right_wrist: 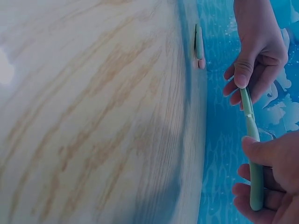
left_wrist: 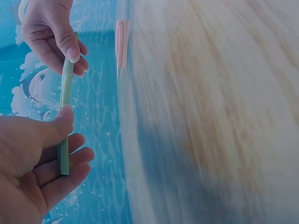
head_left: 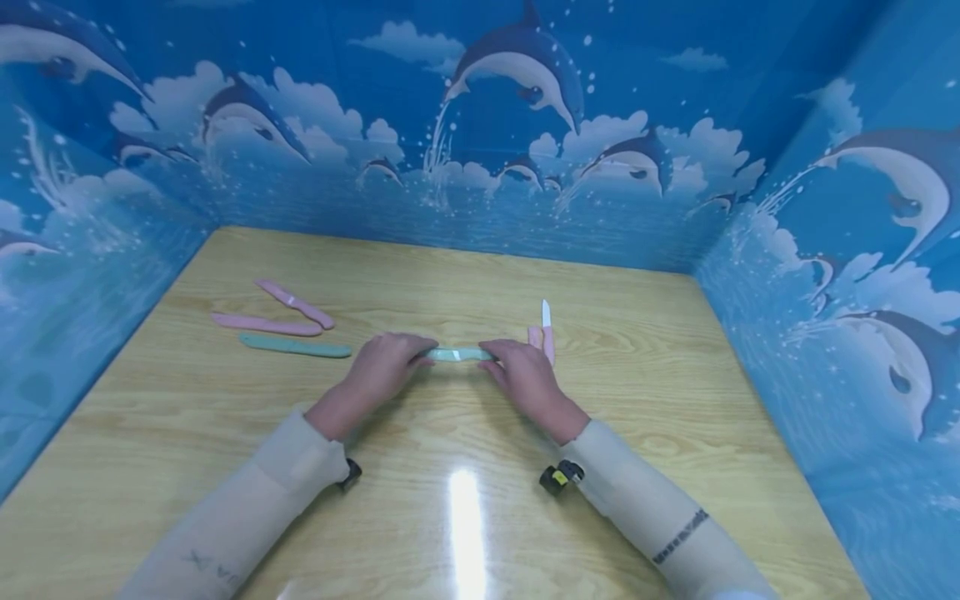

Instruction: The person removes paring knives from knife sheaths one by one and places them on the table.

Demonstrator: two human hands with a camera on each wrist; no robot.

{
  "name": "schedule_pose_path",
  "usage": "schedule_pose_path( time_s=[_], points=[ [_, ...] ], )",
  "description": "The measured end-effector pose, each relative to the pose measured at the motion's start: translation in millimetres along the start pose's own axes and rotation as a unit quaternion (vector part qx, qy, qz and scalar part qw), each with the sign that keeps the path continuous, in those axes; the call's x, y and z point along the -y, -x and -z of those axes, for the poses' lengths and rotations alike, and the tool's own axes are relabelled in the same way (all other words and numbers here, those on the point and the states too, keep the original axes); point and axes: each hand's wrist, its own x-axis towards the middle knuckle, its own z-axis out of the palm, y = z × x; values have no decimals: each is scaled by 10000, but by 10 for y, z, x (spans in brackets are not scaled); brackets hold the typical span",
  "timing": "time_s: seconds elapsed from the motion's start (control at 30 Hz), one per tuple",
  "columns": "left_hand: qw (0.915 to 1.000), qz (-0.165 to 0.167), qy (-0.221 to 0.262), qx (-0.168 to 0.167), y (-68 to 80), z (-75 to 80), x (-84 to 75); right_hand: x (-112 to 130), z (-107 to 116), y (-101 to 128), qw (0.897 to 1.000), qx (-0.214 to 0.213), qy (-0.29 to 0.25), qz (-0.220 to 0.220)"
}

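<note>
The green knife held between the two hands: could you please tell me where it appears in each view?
Head: the green knife lies level at centre, between the left hand and right hand.
Left wrist: at the left edge, running from top to bottom.
Right wrist: at the right edge, also running from top to bottom.
Shared landmark: the wooden table.

You have two green knives, one held [head_left: 456, 355] and one lying [head_left: 294, 346] on the surface, plus three pink knives [head_left: 296, 303] [head_left: 266, 324] [head_left: 547, 332].
</note>
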Motion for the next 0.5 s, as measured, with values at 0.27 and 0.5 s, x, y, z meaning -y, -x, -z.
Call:
schedule_pose_path(
  time_s=[0.27,0.5],
  points=[
    [9986,71,-314,423,-21,42,-43,-24,-13,22,9997,-69,-174,-151],
    [9989,-24,-307,358,-28,47,-49,-36,-31,45,9992,-51,-272,-290]
  ],
)
